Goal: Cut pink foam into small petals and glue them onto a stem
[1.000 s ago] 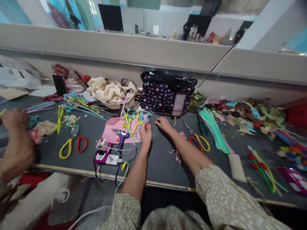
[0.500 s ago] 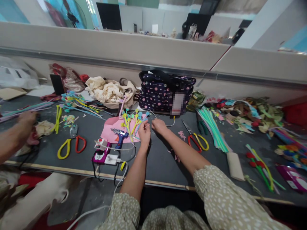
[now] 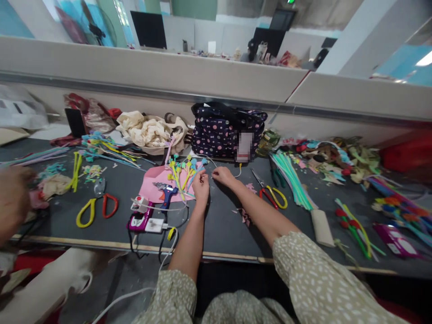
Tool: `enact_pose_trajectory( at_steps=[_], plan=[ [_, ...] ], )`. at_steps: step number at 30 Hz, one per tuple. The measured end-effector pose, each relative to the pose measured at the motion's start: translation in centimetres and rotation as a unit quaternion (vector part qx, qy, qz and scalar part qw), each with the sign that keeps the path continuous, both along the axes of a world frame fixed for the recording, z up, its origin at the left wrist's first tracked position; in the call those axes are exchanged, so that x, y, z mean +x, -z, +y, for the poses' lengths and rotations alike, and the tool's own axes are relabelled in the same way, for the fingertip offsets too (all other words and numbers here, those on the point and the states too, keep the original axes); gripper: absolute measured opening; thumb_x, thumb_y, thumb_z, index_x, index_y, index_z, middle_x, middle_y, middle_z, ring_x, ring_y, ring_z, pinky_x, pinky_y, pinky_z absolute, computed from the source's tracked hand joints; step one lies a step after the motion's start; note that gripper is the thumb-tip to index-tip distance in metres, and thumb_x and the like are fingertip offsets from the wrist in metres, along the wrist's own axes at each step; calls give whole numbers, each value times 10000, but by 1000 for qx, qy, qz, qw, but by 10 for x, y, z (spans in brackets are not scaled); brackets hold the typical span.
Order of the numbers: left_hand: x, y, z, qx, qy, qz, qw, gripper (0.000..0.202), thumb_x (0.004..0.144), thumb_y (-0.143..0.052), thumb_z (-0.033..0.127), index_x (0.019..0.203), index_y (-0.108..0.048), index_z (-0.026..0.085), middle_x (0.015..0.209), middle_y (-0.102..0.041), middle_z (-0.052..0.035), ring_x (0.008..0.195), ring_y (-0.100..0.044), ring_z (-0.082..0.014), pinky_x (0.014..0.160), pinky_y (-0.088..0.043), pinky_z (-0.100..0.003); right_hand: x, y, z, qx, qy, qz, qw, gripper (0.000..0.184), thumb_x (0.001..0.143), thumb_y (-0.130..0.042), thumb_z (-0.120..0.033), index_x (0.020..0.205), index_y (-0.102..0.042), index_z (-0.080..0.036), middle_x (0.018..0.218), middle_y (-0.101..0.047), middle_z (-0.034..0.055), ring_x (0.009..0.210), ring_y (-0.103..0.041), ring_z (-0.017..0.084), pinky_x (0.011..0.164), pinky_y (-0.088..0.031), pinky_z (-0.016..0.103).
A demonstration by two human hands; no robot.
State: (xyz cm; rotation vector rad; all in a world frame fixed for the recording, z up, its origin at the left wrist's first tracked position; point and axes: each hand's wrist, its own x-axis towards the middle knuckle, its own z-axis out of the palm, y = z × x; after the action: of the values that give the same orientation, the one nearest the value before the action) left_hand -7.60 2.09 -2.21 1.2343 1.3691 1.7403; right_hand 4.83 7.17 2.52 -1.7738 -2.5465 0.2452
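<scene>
My left hand (image 3: 201,185) and my right hand (image 3: 223,175) lie close together on the dark grey table (image 3: 219,225), both with fingers curled in a pinch. What they pinch is too small to make out; a thin white cord (image 3: 216,163) runs past them. Just left of my left hand lies a bunch of pipe-cleaner flowers (image 3: 184,171) in yellow and blue on a pink sheet (image 3: 155,186). A blue glue gun (image 3: 166,194) rests on that sheet.
A polka-dot bag (image 3: 222,132) stands behind my hands. Red-and-yellow scissors lie at right (image 3: 273,198) and at left (image 3: 94,209). A purple device with cables (image 3: 141,220) sits near the front edge. Green stems (image 3: 293,180) and craft scraps fill the right. Another person's hand (image 3: 11,198) is at far left.
My hands have drawn closer together beside the flowers. The other person's hand at the left has shifted about and is blurred now. The view has tilted slightly.
</scene>
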Motion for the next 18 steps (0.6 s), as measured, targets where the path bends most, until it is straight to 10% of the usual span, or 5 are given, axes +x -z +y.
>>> enact_pose_trajectory(
  at_steps=[9, 18],
  plan=[
    [-2, 6, 1, -5, 5, -16, 1000, 266, 796, -540, 255, 1029, -640, 178, 779, -635, -33, 631, -558, -133, 614, -457, -267, -10, 11, -4, 7, 9, 42, 999, 232, 862, -486, -216, 954, -685, -138, 1006, -680, 137, 938, -627, 205, 790, -436, 254],
    [-2, 3, 3, -24, 14, -32, 999, 262, 796, -546, 255, 1028, -634, 170, 744, -620, -19, 563, -522, -106, 553, -433, -239, 31, 3, 19, -58, -27, 92, 994, 187, 820, -594, -238, 951, -709, -170, 779, -704, 0, 663, -616, 113, 594, -413, 179]
  ],
)
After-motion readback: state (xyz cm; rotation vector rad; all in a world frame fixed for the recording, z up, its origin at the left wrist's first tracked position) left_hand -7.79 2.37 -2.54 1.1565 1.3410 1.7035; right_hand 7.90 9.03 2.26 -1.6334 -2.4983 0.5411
